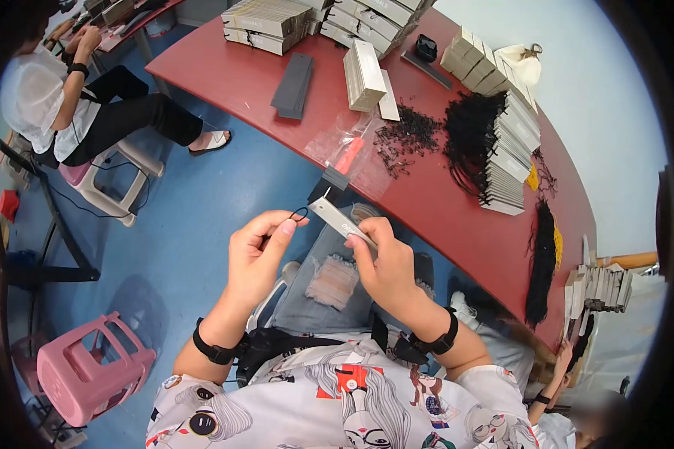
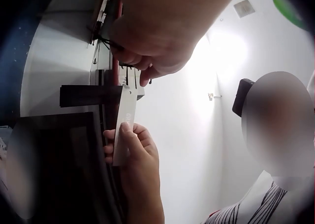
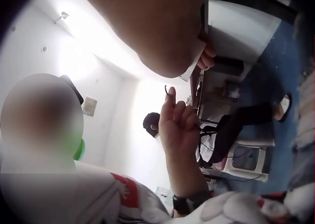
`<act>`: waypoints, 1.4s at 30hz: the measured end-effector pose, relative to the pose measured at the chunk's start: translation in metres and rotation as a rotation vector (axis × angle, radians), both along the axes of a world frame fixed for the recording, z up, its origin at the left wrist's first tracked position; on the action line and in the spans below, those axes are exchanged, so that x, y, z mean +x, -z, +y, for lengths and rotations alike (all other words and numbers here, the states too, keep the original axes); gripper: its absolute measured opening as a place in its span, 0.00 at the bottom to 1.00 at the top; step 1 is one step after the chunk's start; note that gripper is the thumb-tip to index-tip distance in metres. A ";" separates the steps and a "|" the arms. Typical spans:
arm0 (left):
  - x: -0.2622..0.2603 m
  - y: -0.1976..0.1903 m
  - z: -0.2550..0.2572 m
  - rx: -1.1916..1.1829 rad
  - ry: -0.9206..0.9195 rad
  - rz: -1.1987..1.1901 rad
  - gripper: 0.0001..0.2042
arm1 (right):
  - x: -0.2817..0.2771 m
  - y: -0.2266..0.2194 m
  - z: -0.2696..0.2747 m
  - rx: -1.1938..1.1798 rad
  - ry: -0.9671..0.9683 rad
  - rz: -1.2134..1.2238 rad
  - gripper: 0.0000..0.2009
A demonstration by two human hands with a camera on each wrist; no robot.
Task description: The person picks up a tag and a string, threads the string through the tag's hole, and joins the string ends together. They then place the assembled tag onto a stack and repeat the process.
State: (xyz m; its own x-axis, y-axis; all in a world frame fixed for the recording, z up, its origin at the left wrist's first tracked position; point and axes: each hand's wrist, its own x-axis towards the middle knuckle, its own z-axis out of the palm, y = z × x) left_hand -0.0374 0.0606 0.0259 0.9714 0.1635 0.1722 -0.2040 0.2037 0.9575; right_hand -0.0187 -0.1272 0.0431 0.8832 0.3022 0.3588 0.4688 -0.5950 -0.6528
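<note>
My right hand pinches a light grey hang tag between thumb and fingers. The tag has printed lettering and a small hole near its far end, also visible on the tag in the left wrist view. Between thumb and forefinger, my left hand holds a thin black cord, whose loop sticks out close beside the holed end. In the right wrist view the cord rises above the left fingertips. Both hands are over my lap, in front of the table edge.
On the red table are stacked tags, dark grey cards, small black pieces, black cords and a red-handled tool. A pink stool stands at left. Another person sits at upper left.
</note>
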 end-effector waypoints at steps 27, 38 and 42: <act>0.052 0.037 -0.017 0.109 0.120 0.110 0.05 | 0.019 0.016 -0.001 0.189 0.016 0.189 0.11; 0.042 0.055 -0.003 -0.268 0.508 0.216 0.08 | 0.021 -0.017 -0.008 -0.497 -0.117 0.162 0.13; 0.034 0.049 -0.009 -0.251 0.460 0.188 0.08 | 0.019 0.002 0.014 0.072 -0.129 0.354 0.10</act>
